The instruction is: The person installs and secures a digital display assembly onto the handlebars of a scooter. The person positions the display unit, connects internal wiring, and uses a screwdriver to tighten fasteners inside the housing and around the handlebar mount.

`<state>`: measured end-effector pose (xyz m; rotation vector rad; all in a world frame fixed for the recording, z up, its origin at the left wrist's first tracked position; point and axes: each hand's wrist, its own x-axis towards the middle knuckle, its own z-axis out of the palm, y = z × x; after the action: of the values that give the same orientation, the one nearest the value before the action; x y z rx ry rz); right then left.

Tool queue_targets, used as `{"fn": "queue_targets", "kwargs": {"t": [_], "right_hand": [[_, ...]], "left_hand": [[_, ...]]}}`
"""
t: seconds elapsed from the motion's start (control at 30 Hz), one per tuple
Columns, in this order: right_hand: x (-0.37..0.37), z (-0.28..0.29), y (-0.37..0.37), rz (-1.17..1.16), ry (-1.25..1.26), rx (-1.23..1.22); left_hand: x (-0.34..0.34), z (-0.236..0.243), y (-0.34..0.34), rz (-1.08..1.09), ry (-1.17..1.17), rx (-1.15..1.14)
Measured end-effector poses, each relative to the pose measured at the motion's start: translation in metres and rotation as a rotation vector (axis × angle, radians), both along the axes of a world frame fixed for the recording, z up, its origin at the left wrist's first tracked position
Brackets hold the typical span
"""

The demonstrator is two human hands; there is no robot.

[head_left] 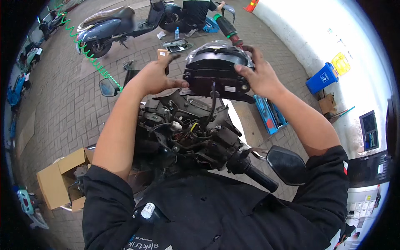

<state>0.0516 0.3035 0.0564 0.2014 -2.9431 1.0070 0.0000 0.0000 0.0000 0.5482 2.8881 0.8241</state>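
Note:
A black rounded unit with a clear cover on its far side, a headlight or an instrument cluster, is above the opened front of a scooter. My right hand grips its right end, thumb on the black back and fingers over the far edge. A screwdriver-like tool with a green and black handle and a red end is beside those fingers; whether they hold it is unclear. My left hand is open at the left end, thumb tip at the unit's edge. A black cable runs down from the unit into exposed wiring.
A handlebar grip and mirror stick out at right, another mirror at left. A blue toolbox lies beyond. A cardboard box stands lower left. Behind are a parked scooter, a green coiled hose and a seated person.

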Motion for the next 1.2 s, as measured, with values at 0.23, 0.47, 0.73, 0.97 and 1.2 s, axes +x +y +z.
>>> {"fn": "queue_targets", "kwargs": {"t": [0.23, 0.47, 0.73, 0.97, 1.2], "right_hand": [[-0.011, -0.053, 0.004, 0.01, 0.134, -0.017], [0.006, -0.086, -0.004, 0.051, 0.19, -0.228], [0.016, -0.096, -0.007, 0.031, 0.103, -0.123], [0.016, -0.095, -0.011, 0.054, 0.092, -0.103], [0.021, -0.105, -0.015, 0.069, 0.111, -0.042]], "left_hand": [[-0.018, -0.016, 0.024, -0.147, 0.008, -0.007], [-0.021, -0.022, 0.02, -0.176, 0.026, -0.027], [-0.013, -0.029, 0.029, -0.189, -0.065, -0.132], [-0.011, -0.044, 0.024, -0.138, -0.155, 0.0], [-0.008, -0.044, 0.021, -0.118, -0.209, -0.032]]}}
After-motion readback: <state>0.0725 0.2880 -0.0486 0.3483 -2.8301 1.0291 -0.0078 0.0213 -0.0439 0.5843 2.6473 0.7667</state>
